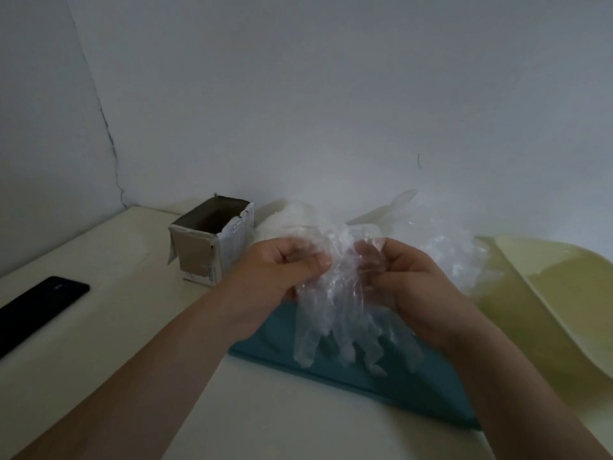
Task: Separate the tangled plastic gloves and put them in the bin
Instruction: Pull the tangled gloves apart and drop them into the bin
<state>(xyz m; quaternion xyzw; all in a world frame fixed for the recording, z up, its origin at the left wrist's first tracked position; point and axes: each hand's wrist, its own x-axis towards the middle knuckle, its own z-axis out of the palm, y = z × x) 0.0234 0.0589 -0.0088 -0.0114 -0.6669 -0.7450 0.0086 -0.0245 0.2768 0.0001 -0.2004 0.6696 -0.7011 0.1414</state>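
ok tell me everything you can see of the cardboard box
The cardboard box is small, brown and open at the top; its inside is dark and its bottom hidden. Its right side bears a white printed label, and pale torn strips hang at the rim and corners. It stands upright on the pale table near the wall, one corner toward the camera. Clear plastic gloves lie just right of it; contact cannot be told. The left hand and right hand grip gloves, not the box.
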